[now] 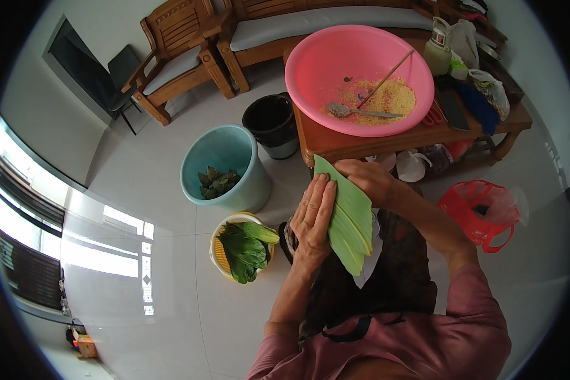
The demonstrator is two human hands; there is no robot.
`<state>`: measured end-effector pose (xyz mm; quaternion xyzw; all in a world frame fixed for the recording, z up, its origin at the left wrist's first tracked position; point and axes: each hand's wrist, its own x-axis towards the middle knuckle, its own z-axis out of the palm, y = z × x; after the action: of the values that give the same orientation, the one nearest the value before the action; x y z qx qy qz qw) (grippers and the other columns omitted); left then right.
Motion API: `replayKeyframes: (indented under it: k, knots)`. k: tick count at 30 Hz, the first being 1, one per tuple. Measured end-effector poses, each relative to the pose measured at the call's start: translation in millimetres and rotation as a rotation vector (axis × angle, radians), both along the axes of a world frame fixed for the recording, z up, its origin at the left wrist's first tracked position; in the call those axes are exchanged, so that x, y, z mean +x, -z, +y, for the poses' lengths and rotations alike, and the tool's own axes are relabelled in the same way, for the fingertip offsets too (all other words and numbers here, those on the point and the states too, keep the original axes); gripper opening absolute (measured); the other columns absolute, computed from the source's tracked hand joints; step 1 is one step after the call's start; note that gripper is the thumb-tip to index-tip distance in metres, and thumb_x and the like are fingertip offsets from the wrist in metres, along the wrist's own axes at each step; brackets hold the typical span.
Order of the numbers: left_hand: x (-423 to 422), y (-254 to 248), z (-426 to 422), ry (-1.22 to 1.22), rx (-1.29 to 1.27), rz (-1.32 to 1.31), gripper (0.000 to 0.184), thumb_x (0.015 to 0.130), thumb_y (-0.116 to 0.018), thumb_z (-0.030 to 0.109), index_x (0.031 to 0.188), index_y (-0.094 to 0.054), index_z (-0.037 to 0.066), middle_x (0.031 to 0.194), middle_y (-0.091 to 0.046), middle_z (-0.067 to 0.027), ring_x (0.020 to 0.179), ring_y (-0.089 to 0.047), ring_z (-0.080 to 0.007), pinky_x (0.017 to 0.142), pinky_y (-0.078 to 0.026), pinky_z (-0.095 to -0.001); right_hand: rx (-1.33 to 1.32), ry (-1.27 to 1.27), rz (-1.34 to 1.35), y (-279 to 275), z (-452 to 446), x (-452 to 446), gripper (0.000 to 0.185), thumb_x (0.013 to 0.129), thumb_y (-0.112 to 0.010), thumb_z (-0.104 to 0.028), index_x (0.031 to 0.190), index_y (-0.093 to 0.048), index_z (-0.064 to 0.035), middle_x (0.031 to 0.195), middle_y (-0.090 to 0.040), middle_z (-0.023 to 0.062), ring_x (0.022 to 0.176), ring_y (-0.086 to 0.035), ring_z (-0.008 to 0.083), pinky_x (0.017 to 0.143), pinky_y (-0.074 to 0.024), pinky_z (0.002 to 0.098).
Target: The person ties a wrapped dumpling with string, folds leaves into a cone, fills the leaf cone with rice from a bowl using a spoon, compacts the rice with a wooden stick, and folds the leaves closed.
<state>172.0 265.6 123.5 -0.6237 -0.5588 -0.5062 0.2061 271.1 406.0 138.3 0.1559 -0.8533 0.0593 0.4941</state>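
A long green leaf (350, 221) lies slanted between my hands above my lap, its pointed tip up and its wide end down. My left hand (313, 212) presses along the leaf's left edge, fingers together and stretched upward. My right hand (368, 180) is curled at the leaf's upper right edge and grips it; the fingertips are partly hidden. Beyond my hands, a pink basin (304, 82) on the wooden table (323, 136) holds yellowish grain, a metal spoon (340, 110) and a thin brown stick (392, 73).
A yellow and white basket (269, 256) of green leaves stands on the floor at left. Behind it are a blue bucket (256, 180) with wrapped green bundles and a black bucket (277, 152). A red bag (453, 202) is at right. Wooden seats stand behind.
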Motion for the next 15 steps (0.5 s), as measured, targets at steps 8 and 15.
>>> replayKeyframes:
  k: [8, 15]
  knots:
    - [1, -30, -18, -0.014, -0.170, 0.026, 0.045, 0.061, -0.061, 0.003, 0.106, -0.059, 0.003, 0.100, -0.053, -0.0134, 0.097, -0.055, -0.0297, 0.079, -0.048, -0.0370, -0.211, 0.077, -0.181, -32, -18, 0, 0.032, 0.068, -0.064, -0.014, 0.098, -0.058, -0.0040, 0.091, -0.060, 0.0103, 0.079, -0.060, 0.0254, 0.066, -0.0503, 0.0322]
    - [-20, -59, -9, 0.174, -0.239, -0.100, 0.050, 0.059, -0.066, 0.000, 0.107, -0.053, 0.003, 0.104, -0.052, -0.0147, 0.097, -0.054, -0.0317, 0.079, -0.048, -0.0357, -0.464, -0.090, -0.512, -37, -3, -3, 0.033, 0.059, -0.068, -0.015, 0.090, -0.062, -0.0049, 0.084, -0.061, 0.0081, 0.085, -0.057, 0.0251, 0.071, -0.0475, 0.0326]
